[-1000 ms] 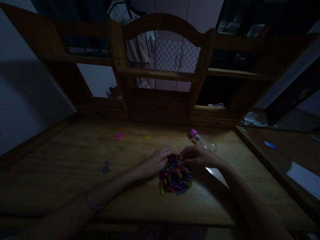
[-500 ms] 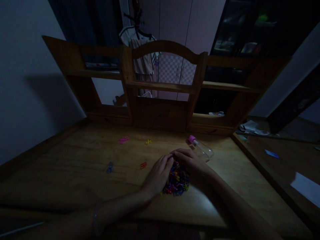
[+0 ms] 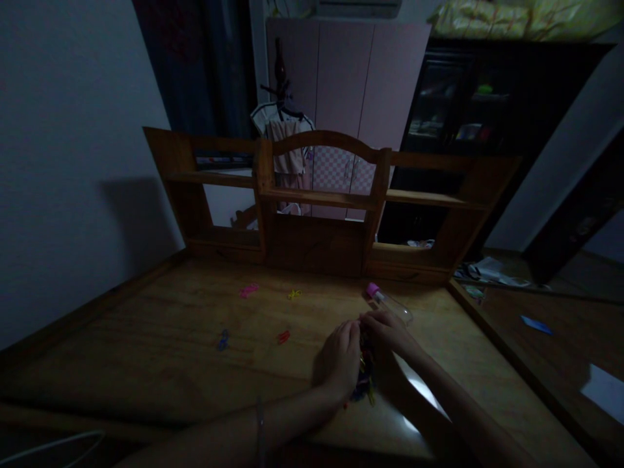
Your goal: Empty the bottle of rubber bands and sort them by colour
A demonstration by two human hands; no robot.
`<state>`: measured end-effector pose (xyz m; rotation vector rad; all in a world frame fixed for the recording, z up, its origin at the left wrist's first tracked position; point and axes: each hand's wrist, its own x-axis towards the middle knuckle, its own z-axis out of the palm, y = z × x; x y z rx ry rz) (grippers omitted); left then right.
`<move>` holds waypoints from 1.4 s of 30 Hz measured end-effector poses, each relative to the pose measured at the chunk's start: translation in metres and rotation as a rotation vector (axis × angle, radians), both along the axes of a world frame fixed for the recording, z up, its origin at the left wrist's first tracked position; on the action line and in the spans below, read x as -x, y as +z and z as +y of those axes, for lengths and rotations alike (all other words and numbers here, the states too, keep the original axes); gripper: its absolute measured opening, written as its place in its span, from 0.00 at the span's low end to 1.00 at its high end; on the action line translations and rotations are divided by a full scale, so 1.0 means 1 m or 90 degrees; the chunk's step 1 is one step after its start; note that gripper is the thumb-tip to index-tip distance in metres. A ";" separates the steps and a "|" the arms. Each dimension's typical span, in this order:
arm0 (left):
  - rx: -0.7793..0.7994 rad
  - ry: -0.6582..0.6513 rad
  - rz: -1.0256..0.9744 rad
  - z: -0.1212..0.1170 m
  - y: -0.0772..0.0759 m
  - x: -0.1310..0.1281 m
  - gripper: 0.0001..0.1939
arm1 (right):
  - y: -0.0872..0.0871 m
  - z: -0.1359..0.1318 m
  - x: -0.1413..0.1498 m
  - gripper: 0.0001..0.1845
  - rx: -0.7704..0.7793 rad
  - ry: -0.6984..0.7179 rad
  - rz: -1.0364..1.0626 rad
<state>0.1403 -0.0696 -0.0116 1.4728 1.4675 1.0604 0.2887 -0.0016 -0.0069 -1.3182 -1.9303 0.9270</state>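
Observation:
A dark, many-coloured pile of what look like paper clips (image 3: 363, 380) lies on the wooden desk, partly hidden between my hands. My left hand (image 3: 341, 361) is cupped along its left side, fingers together. From the far right side my right hand (image 3: 387, 330) curls over the pile, its fingertips meeting those of the left. Just beyond the right hand a clear bottle with a pink cap (image 3: 373, 290) lies on its side. Left of the hands are small separate groups of clips: red (image 3: 283, 337), yellow (image 3: 294, 294), pink (image 3: 248, 290) and blue (image 3: 223, 340).
A wooden shelf unit (image 3: 316, 198) runs along the desk's (image 3: 160, 325) back edge. To the right, a lower wooden surface holds a blue card (image 3: 536, 324) and a white sheet (image 3: 604, 383). A wall (image 3: 73, 195) borders the left side. The room is dim.
The view has tilted up. My hands have drawn closer together around the pile, which now shows as a narrower strip, and the left hand has moved right.

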 end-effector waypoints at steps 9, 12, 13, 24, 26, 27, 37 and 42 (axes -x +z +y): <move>0.017 -0.119 -0.113 0.024 -0.003 0.004 0.29 | 0.006 -0.039 -0.018 0.18 -0.045 -0.064 0.077; 0.014 -0.161 -0.144 0.035 -0.005 0.019 0.31 | 0.011 -0.067 -0.025 0.21 -0.123 -0.082 0.019; 0.010 -0.177 -0.154 0.038 -0.006 0.024 0.31 | 0.011 -0.078 -0.027 0.27 -0.162 -0.075 -0.024; 0.063 -0.380 -0.279 0.042 -0.011 0.039 0.29 | -0.037 -0.120 -0.001 0.66 -0.302 -0.021 -0.268; 0.084 -0.416 -0.317 0.039 -0.010 0.040 0.28 | -0.041 -0.115 0.001 0.61 -0.318 -0.084 -0.268; 0.094 -0.427 -0.333 0.039 -0.011 0.040 0.28 | -0.042 -0.113 0.001 0.59 -0.319 -0.113 -0.268; 0.137 -0.408 -0.377 0.047 -0.011 0.046 0.26 | -0.024 -0.113 -0.019 0.49 -0.245 -0.152 -0.233; 0.131 -0.401 -0.404 0.050 -0.012 0.045 0.25 | -0.001 -0.106 -0.007 0.23 -0.243 -0.116 -0.187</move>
